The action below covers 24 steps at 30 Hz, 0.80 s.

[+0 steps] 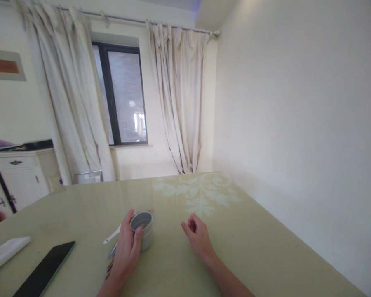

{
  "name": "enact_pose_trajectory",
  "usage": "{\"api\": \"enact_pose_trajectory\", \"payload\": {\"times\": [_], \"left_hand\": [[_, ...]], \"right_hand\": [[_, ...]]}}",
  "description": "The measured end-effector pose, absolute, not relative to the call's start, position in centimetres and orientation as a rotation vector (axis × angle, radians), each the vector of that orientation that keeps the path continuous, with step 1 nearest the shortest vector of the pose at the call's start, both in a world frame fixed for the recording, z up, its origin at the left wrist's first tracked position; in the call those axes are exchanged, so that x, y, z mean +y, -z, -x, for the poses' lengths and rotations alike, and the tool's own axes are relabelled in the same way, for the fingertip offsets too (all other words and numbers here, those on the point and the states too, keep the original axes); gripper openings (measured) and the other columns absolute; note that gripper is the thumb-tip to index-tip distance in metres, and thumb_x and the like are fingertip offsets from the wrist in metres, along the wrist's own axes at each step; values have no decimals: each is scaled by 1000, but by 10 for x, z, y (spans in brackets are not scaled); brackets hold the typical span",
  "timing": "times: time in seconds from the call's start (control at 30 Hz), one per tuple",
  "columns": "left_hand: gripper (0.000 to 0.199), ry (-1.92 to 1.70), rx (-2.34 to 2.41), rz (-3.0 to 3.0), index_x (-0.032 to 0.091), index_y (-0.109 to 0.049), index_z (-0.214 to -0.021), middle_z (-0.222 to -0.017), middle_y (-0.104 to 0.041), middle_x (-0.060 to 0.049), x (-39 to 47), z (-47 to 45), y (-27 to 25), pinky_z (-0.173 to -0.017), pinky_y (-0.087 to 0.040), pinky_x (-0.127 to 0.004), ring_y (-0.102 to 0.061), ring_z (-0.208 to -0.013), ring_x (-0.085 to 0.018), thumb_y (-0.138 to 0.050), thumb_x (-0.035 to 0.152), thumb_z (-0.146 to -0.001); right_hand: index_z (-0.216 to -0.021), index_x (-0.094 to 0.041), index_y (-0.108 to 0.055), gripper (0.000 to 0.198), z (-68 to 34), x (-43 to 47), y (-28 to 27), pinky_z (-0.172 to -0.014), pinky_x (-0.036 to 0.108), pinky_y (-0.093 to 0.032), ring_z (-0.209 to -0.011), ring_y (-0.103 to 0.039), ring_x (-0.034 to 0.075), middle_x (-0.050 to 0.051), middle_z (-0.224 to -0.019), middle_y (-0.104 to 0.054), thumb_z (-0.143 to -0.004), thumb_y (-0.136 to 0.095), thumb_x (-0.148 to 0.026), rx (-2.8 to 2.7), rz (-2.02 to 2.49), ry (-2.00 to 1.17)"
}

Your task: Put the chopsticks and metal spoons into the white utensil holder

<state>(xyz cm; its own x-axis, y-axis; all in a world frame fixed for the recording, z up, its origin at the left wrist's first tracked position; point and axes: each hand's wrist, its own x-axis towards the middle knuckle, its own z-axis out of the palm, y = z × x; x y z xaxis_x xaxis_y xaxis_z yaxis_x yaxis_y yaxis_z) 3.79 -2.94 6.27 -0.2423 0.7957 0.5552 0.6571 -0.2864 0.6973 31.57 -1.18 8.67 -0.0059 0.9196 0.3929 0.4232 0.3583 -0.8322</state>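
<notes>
My left hand is wrapped round the left side of a grey cup, its thumb over the near rim. The cup stands nearly upright on the table; some small bits, too small to name, show inside it. My right hand is a little to the right of the cup, its fingers curled into a loose fist with nothing seen in them. Behind and beside my left hand lie a white plastic handle and several slim pen-like sticks, partly hidden by the hand.
The green table bears a pale leaf pattern at its far end. A black phone or tablet and a white packet lie at the left. A wall runs along the right edge. A white cabinet stands beyond.
</notes>
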Motion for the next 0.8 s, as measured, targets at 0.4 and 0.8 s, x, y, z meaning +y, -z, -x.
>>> {"api": "enact_pose_trajectory", "payload": {"times": [0.4,0.8], "left_hand": [[85,-1784,1904,-1753,7,-32,-162,-145,-52,-26,-20,-45,-51,-120,-43,-63,-54,-135,-39,-21,68,-104],[90,-1666,1703,-1675,12,-23,-162,-143,-57,-18,-18,-50,-60,-126,-36,-63,-55,-139,-36,-51,69,-97]], "right_hand": [[-64,-29,-24,49,-327,7,-73,-56,29,-24,-56,-28,14,-8,-61,-25,-93,-53,-56,-1289,1164,-477],[-63,-29,-24,60,-330,10,-69,-55,30,-23,-56,-26,14,-7,-62,-22,-94,-54,-70,-1151,1168,-461]]}}
